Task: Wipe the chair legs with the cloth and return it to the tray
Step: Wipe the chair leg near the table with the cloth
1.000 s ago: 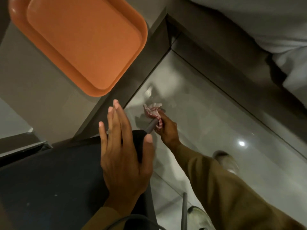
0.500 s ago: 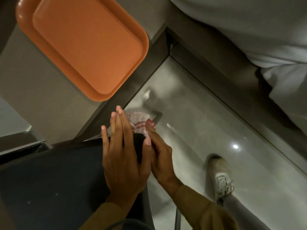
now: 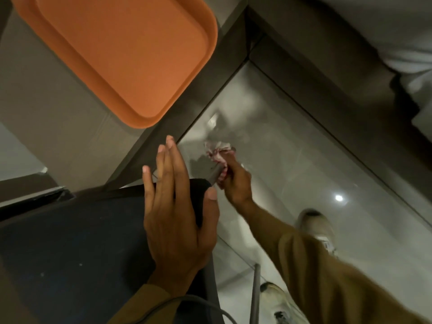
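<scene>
The big dark chair (image 3: 77, 253) fills the lower left, with its seat facing up. The orange tray (image 3: 121, 54) lies flat on the bench (image 3: 35, 118) up above it, with nothing on it. Its long side runs from upper left to lower right.

The left hand (image 3: 177, 220) lies flat and open on the seat corner, fingers (image 3: 168, 169) straight and close together, holding nothing.

Half a second ago the right hand (image 3: 236, 181) was up beside the left one at the seat edge. Now it has slid down the grey chair leg (image 3: 216, 174), away from the seat. The leg slants from the seat corner down toward the shiny floor (image 3: 292, 183).

The right fingers are curled tight around the small red and white cloth (image 3: 218, 156), which is wrapped on the leg, well away from the tray.
</scene>
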The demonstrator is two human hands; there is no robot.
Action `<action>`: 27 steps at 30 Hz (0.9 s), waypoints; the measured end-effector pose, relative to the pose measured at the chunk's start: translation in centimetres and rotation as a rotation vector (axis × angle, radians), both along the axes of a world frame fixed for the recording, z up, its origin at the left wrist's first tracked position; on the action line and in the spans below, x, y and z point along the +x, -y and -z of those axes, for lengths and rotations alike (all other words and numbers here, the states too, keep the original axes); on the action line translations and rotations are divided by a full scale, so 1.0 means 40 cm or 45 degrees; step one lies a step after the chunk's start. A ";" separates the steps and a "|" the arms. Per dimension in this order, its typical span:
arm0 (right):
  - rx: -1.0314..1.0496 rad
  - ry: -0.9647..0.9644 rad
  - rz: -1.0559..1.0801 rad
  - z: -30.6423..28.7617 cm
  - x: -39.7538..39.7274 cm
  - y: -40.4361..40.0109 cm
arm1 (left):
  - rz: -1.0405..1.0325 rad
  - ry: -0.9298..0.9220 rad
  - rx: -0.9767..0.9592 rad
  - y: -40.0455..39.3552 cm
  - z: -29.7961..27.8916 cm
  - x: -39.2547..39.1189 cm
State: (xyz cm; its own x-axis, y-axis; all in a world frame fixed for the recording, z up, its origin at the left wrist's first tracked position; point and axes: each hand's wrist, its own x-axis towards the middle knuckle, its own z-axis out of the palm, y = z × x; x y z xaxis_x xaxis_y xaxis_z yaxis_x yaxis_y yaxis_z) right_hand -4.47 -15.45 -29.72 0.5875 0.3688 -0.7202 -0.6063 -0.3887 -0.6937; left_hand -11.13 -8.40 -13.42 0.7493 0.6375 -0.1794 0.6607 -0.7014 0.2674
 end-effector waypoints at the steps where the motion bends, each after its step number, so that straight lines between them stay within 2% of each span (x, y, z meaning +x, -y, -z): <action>1: 0.083 0.050 -0.030 -0.059 -0.019 0.008 | 0.005 -0.004 -0.003 0.000 -0.004 0.001; 2: 0.149 0.239 -0.118 -0.107 -0.052 0.025 | 0.006 -0.007 -0.002 0.000 -0.007 0.002; 3: 0.241 0.319 -0.143 -0.160 -0.078 0.040 | 0.005 -0.011 0.004 0.000 -0.008 0.004; 5: 0.332 0.293 -0.009 -0.215 -0.131 0.052 | -0.003 -0.033 0.018 0.002 -0.006 0.005; 10: 0.409 -0.132 0.282 -0.153 -0.095 0.020 | 0.019 -0.041 0.034 0.001 0.000 0.000; 11: 0.436 -0.328 0.403 -0.127 -0.081 0.012 | 0.019 -0.039 0.030 0.001 0.001 -0.002; 13: 0.274 -0.551 0.502 -0.059 -0.057 0.000 | 0.012 -0.031 0.013 0.003 0.004 -0.004; 15: 0.293 -0.711 0.589 0.012 -0.031 -0.011 | -0.003 -0.020 0.012 0.003 0.006 -0.004; 18: 0.079 -0.758 0.573 0.103 0.002 -0.039 | 0.001 0.021 0.019 0.000 0.012 -0.007; 21: 0.035 -0.528 0.279 0.086 0.022 -0.031 | -0.020 0.028 0.014 0.000 0.006 -0.005; 24: 0.053 -0.089 -0.102 -0.043 0.005 0.026 | -0.017 0.000 0.000 0.003 -0.007 0.005; 26: 0.241 0.306 -0.319 -0.119 -0.033 0.064 | -0.002 -0.025 0.000 0.002 -0.011 0.007; 27: 0.359 0.372 -0.335 -0.149 -0.055 0.079 | 0.005 -0.036 0.004 0.001 -0.010 0.007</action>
